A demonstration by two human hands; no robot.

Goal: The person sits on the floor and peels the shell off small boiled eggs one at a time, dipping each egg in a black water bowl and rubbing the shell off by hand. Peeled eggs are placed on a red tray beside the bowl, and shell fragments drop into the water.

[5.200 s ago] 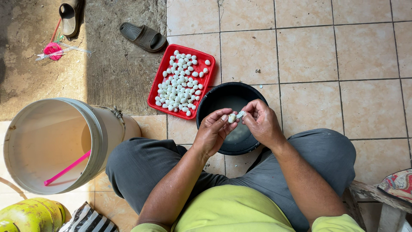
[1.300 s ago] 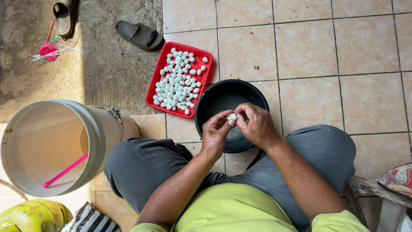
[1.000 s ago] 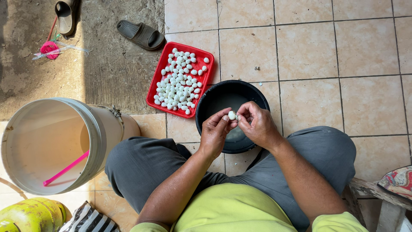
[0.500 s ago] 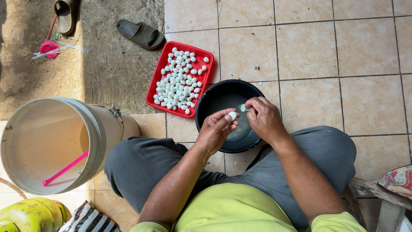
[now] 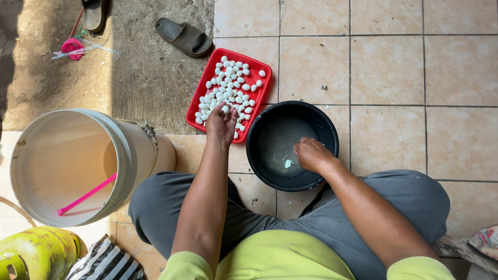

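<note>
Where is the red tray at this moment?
In the head view the red tray lies on the floor, upper middle, just left of the black bowl; the left hand rests over its near edge.

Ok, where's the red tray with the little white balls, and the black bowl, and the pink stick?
red tray (image 5: pixel 259 92), head view, on its bare right rim.
black bowl (image 5: pixel 259 155), head view, on its left wall.
pink stick (image 5: pixel 88 193), head view, on the middle of the stick, inside the white bucket (image 5: pixel 124 155).
</note>
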